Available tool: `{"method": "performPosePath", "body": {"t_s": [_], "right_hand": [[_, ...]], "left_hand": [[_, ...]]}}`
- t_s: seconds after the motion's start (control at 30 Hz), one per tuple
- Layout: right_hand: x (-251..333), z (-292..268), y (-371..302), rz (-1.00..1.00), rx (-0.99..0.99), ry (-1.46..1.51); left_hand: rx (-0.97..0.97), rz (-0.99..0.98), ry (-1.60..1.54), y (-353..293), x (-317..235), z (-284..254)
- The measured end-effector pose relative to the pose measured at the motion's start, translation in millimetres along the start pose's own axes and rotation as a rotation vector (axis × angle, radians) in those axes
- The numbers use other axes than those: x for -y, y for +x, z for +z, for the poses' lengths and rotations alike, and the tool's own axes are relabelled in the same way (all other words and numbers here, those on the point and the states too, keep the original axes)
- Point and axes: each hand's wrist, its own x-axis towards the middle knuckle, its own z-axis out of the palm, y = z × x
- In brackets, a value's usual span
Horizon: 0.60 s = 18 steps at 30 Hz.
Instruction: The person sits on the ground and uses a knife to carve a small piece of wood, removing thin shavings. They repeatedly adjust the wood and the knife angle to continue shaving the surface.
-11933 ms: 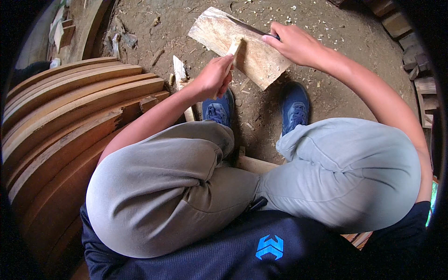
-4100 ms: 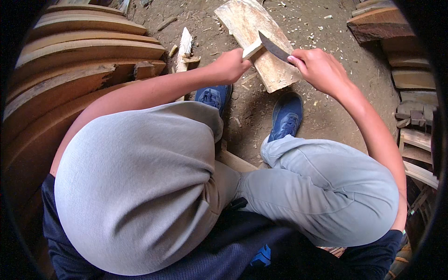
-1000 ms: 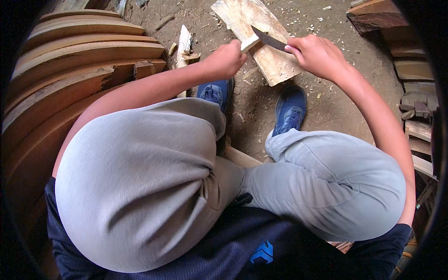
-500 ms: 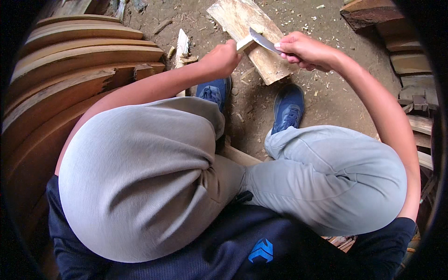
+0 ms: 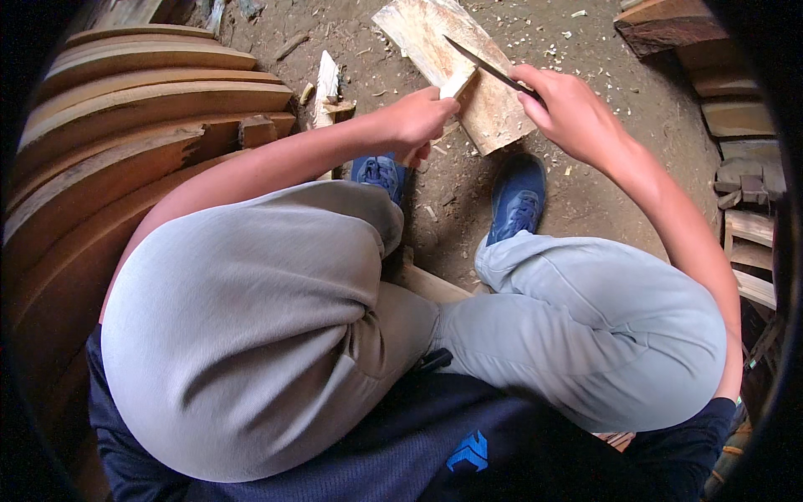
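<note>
Between the thumb and fingers of my left hand [image 5: 421,121] is a short, pale stick of wood [image 5: 458,81], pointing away to the upper right. My right hand [image 5: 567,110] is closed round the handle of a knife [image 5: 489,70]. Its dark, narrow-looking blade reaches to the upper left, just beyond the stick's far end; whether the two touch I cannot tell. Both are over a thick, rough wooden board [image 5: 492,117] that lies slanted on the ground, its upper surface scuffed.
Curved wooden planks [image 5: 150,88] are stacked on the left, with more timber [image 5: 726,125] along the right. Shavings and chips are scattered over the dirt floor [image 5: 594,167]. A split piece of wood [image 5: 324,88] lies near my left shoe [image 5: 381,170]; my right shoe [image 5: 517,194] is below the board.
My left hand has turned, tilting the stick more steeply upward. The knife has rolled from showing its bright side to a thin dark edge, and my right hand has shifted slightly right and down.
</note>
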Motion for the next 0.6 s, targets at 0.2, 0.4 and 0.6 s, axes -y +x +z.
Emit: {"method": "performPosePath", "body": {"t_s": [0.2,0.4,0.6], "right_hand": [[2.0,-0.9,-22.8,0.012,0.037,0.036],[10.9,5.5,-28.1,0.039,0.104,0.06],[9.3,12.2,-41.1,0.139,0.067,-0.024]], "left_hand": [[-0.002,0.044,-0.051,-8.5,-12.9,9.9],[-0.063,-0.011,-0.118,-8.4,-22.7,13.3],[-0.078,-0.05,-0.114,3.6,-27.0,19.3]]}}
